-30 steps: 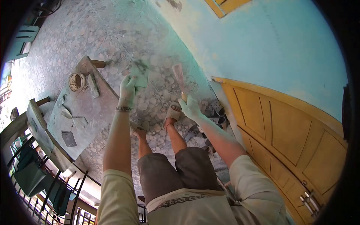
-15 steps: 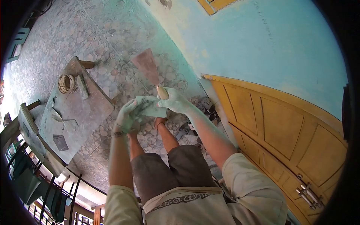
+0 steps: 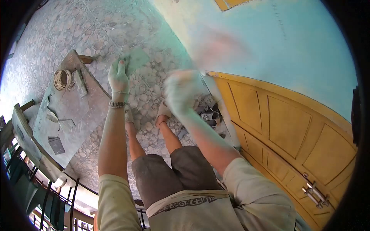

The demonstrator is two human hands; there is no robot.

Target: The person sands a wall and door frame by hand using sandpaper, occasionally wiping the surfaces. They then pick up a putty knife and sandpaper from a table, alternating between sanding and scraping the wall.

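My right hand (image 3: 180,89), blurred by motion and coated in pale dust, is closed round the handle of a wide putty knife (image 3: 221,48). The reddish-brown blade is a smear in front of the blue wall. My left hand (image 3: 118,79), equally dusty and with a bracelet at the wrist, grips a flat, pale green rectangular piece (image 3: 138,60) by its near edge. This piece blends with the dusty floor behind it. The two hands are apart, the left one further out over the floor.
A low dusty table (image 3: 83,111) at left carries a round tub (image 3: 62,79), a flat bar (image 3: 80,82) and dark rectangular sheets (image 3: 56,145). Shoes (image 3: 210,109) lie by the wall. On the right is a yellow panelled door (image 3: 287,127) with a metal bolt (image 3: 316,194).
My hands have separated. The left has moved outward with the flat piece; the right has swung the putty knife to the right, toward the wall.
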